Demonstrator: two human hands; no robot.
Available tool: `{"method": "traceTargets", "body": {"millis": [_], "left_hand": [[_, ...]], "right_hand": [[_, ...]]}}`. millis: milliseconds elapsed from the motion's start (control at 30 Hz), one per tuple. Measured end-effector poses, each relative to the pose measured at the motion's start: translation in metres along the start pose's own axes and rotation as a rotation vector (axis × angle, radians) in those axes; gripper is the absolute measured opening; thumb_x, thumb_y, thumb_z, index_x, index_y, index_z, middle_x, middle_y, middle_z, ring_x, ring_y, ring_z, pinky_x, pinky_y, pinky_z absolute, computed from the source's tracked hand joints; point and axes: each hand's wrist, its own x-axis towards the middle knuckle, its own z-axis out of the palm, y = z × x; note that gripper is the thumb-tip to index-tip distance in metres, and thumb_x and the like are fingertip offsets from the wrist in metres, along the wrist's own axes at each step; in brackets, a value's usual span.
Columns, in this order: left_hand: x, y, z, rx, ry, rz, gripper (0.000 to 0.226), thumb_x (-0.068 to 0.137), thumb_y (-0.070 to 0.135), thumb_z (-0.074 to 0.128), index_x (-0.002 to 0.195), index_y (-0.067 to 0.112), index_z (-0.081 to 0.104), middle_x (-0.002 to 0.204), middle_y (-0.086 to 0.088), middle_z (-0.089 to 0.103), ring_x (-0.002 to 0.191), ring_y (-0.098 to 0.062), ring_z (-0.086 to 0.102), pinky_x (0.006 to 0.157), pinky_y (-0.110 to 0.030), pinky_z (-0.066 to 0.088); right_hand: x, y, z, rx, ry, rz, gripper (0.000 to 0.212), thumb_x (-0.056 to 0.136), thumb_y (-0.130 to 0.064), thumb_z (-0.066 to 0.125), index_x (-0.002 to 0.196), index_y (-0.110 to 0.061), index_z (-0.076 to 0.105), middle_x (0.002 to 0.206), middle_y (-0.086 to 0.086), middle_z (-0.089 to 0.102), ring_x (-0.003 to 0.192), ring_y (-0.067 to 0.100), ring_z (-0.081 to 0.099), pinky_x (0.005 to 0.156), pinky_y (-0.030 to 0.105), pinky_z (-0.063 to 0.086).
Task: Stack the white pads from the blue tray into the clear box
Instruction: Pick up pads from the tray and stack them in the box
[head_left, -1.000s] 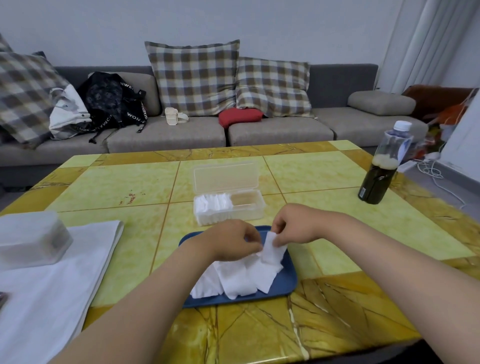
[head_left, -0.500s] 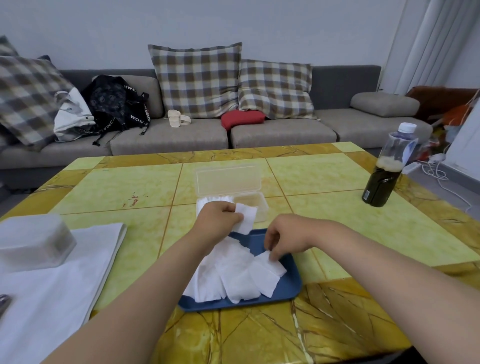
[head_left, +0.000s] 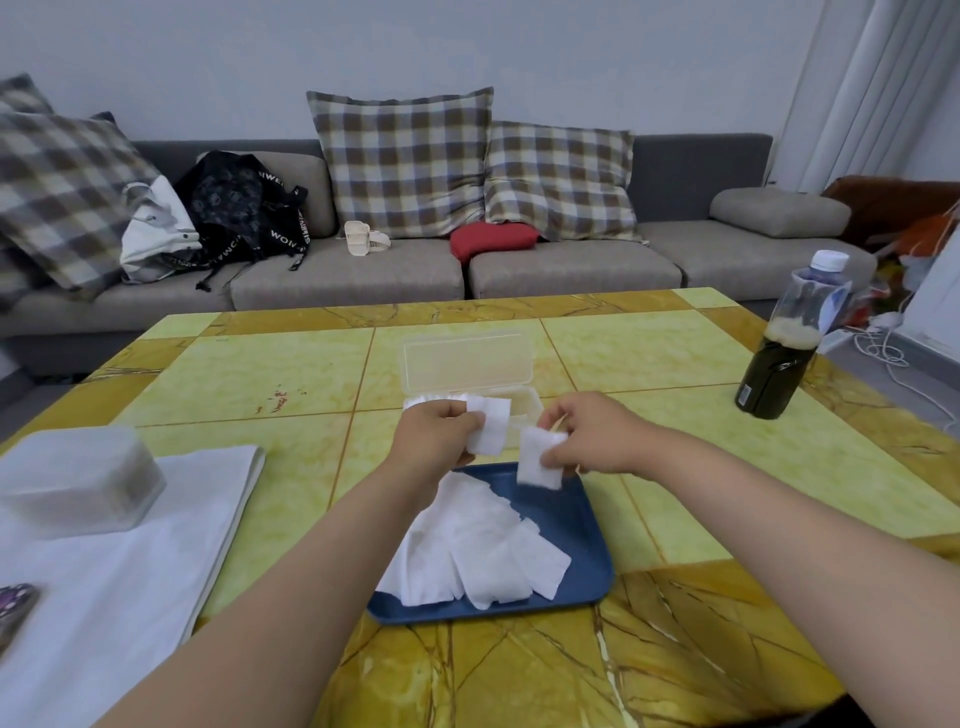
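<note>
Glossy stone-look table (head_left: 649, 358); matt plastic tray (head_left: 582, 530); soft fibrous pads (head_left: 483, 551).

Bare left forearm (head_left: 291, 597) from lower left of the frame, bare right forearm (head_left: 779, 519) from lower right, bare left hand (head_left: 435, 441), bare right hand (head_left: 597, 441)

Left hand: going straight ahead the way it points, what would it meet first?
Probably the clear box just beyond it, at the end already holding stacked pads. The left hand grips a white pad; depth is uncertain.
</note>
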Motion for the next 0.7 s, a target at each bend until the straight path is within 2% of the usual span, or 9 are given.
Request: {"method": "traceTargets", "body": {"millis": [133,233,333,500,600,700], "left_hand": [[0.001,-0.002,-0.001,-0.122,-0.035,-0.08,0.013,0.093,0.01,0.067,0.102,0.002,0.072,0.097,-0.016,0.073,0.078,-0.023,0.069,0.073,-0.03,0.062],[-0.003,0.0,-0.001,-0.172,-0.121,-0.109,0.012,0.092,0.01,0.069,0.1,0.002,0.074,0.096,-0.014,0.076,0.078,-0.021,0.072,0.075,-0.031,0.063],[-0.008,0.004,-0.001,-0.173,-0.193,-0.098,0.012,0.093,0.007,0.063,0.095,0.006,0.075,0.093,-0.013,0.078,0.077,-0.018,0.074,0.07,-0.027,0.062],[-0.009,0.007,-0.004,-0.152,-0.196,-0.081,0.02,0.094,0.005,0.056,0.099,-0.002,0.074,0.108,-0.025,0.073,0.083,-0.025,0.073,0.069,-0.028,0.062],[-0.008,0.009,-0.006,-0.121,-0.221,-0.065,0.021,0.095,0.008,0.055,0.102,-0.002,0.072,0.108,-0.026,0.073,0.092,-0.029,0.075,0.071,-0.031,0.062],[-0.008,0.012,-0.007,-0.137,-0.262,-0.074,0.029,0.097,0.027,0.061,0.107,0.002,0.073,0.101,-0.019,0.077,0.094,-0.03,0.075,0.082,-0.039,0.062]], "right_hand": [[-0.002,-0.013,-0.012,0.365,0.118,-0.032,0.019,0.079,0.0,0.081,0.092,-0.008,0.07,0.084,0.007,0.075,0.063,0.01,0.07,0.062,0.026,0.056],[-0.003,-0.024,-0.012,0.448,0.107,-0.075,0.02,0.079,0.003,0.08,0.092,-0.007,0.07,0.085,0.011,0.076,0.066,0.016,0.069,0.055,0.026,0.052],[-0.003,-0.033,-0.007,0.359,0.073,-0.108,0.029,0.076,0.004,0.082,0.1,-0.008,0.07,0.088,0.013,0.076,0.064,0.014,0.066,0.05,0.025,0.048],[-0.001,-0.042,-0.004,0.114,0.11,-0.157,0.036,0.072,-0.003,0.087,0.102,-0.015,0.071,0.072,0.001,0.07,0.05,0.003,0.058,0.048,0.02,0.046],[0.001,-0.047,-0.003,0.022,0.127,-0.175,0.041,0.069,-0.011,0.09,0.104,-0.02,0.071,0.082,0.005,0.071,0.063,0.011,0.061,0.06,0.027,0.054],[0.003,-0.048,0.0,-0.032,0.14,-0.167,0.042,0.069,-0.013,0.089,0.104,-0.024,0.069,0.085,0.002,0.069,0.069,0.014,0.061,0.058,0.025,0.048]]}}
